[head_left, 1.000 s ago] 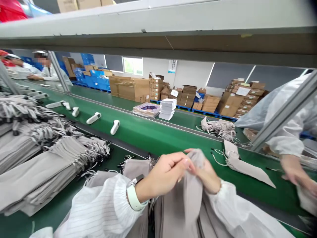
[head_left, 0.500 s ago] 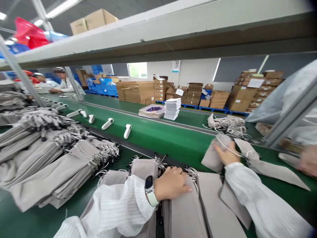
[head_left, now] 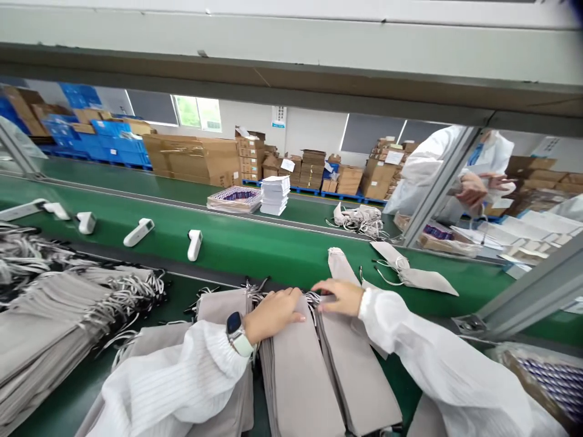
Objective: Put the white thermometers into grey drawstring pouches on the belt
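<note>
At lower centre, the left grip (head_left: 276, 314) curved over the far end of a pouch stack (head_left: 303, 373); its hold couldn't be told. The right grip (head_left: 342, 297), half-open and empty, was at a second stack's (head_left: 362, 373) far end.

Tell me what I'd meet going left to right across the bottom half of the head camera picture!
Big gray pouch pile → watch → left hand → right hand → pointed gray pouch → purple-striped bundle.

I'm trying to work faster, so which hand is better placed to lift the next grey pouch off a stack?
Probably the left: the left hand lies on a grey pouch, while the right hand is beside it, near white strings.
</note>
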{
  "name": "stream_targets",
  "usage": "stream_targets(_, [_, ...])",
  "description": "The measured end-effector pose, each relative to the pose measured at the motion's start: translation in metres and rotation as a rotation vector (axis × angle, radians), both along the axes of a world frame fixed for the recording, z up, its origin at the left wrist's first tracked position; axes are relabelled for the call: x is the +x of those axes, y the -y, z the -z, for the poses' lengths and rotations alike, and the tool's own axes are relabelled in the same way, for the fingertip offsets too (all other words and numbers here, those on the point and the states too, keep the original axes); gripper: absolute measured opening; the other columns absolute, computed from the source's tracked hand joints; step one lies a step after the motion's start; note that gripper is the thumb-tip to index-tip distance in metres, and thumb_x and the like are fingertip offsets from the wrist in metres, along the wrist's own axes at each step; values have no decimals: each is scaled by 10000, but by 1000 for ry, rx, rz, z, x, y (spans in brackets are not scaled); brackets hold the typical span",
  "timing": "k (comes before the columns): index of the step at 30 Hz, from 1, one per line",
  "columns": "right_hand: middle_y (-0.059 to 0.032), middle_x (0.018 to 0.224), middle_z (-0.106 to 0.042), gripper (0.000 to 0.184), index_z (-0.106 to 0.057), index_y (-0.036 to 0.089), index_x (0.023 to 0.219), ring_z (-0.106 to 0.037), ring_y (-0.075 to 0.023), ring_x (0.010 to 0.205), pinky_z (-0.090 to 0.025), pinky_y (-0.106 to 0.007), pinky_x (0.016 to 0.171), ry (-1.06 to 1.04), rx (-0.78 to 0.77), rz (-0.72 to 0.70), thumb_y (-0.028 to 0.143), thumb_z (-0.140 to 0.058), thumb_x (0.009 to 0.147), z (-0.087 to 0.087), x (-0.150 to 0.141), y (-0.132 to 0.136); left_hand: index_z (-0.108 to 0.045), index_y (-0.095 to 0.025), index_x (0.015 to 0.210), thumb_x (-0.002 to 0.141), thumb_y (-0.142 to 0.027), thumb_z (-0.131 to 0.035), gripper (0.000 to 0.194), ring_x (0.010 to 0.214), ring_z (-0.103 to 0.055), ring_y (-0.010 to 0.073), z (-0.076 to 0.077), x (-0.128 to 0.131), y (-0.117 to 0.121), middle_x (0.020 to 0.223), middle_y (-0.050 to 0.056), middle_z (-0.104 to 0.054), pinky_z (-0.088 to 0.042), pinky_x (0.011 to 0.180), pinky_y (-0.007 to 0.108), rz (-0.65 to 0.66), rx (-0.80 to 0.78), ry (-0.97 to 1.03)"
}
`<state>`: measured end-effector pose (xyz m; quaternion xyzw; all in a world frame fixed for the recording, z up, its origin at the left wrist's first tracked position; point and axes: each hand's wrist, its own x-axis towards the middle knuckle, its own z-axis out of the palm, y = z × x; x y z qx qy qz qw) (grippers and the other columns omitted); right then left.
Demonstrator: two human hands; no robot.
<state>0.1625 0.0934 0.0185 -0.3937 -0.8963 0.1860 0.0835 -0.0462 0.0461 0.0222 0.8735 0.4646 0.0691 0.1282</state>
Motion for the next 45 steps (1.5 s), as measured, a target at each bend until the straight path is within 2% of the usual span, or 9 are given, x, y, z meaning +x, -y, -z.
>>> stream_targets(5, [-81, 977, -532, 372, -508, 202, 1095, -486, -185, 937, -373, -326, 847, -25, 227, 96, 390, -428, 784, 19, 0, 26, -417, -180, 1090, 840, -397, -410, 332, 999, -483, 218, 5, 2, -5, 1034, 72, -528, -357, 799, 304, 17, 53, 10])
stream_targets(12, [-105, 972, -520, 382, -478, 173, 1119, -511, -203, 917, -359, -343, 836, 193, 180, 556, 343, -372, 795, -14, 75, 21, -409, -96, 1156, 857, -314, -386, 371, 1117, -358, 311, 2, 12, 13, 1179, 183, -437, -285, 877, 436, -31, 237, -13])
stream_targets(17, [-100, 1095, -502, 699, -371, 248, 1236, -484, -278, 982, -370, -382, 797, 380, 24, 540, 523, -546, 618, 12, 102, 47, -272, -217, 1290, 823, -463, -397, 542, 1234, -216, 264, 12, 23, 43, 1346, 92, -273, -219, 986, 426, 217, 304, 19])
stream_targets(19, [-97, 1105, -503, 611, -356, 248, 1239, -464, -275, 1001, -364, -378, 790, 415, 85, 564, 439, -506, 678, 24, 102, 56, -282, -279, 1283, 839, -470, -345, 487, 1227, -237, 264, 19, 23, 49, 1340, 66, -293, -220, 983, 456, 280, 263, 42])
stream_targets(29, [-73, 778, -554, 232, -569, 175, 685, -501, -168, 743, -375, -262, 673, 273, 333, 764, 29, -405, 608, 47, 109, 41, -443, -384, 1157, 856, -358, -353, 315, 1216, -218, 322, 15, 21, 53, 1288, 4, -383, -170, 945, 564, 357, 179, 90])
stream_targets(33, [-21, 569, -535, 171, -497, 190, 585, -515, -150, 572, -389, -259, 587, 104, 368, 927, 59, -388, 585, 28, 133, 33, -484, -368, 1119, 839, -357, -389, 296, 1217, -204, 324, 13, 16, 52, 1268, 13, -404, -146, 945, 564, 367, 131, 79])
stream_targets(38, [-41, 619, -549, 117, -478, 172, 679, -526, -166, 579, -399, -287, 561, -140, 471, 1136, 172, -372, 632, -41, 162, 43, -523, -345, 1069, 812, -330, -433, 273, 1204, -220, 332, 7, 12, 50, 1235, 22, -431, -138, 938, 561, 372, 87, 58])
stream_targets(42, [5, 598, -517, 61, -443, 183, 631, -475, -113, 520, -375, -237, 494, -680, 349, 910, 209, -469, 582, -69, 124, 74, -582, -235, 908, 792, -365, -449, 220, 1037, -430, 281, -13, 20, 43, 1008, 54, -544, -301, 887, 449, 329, 27, 136])
stream_targets(45, [13, 594, -498, 51, -455, 185, 602, -470, -102, 553, -376, -216, 505, -808, 259, 643, 137, -455, 585, -45, 74, 94, -502, -187, 981, 850, -360, -316, 286, 951, -484, 200, -26, 32, 33, 1010, 66, -508, -379, 829, 328, 123, 54, 394])
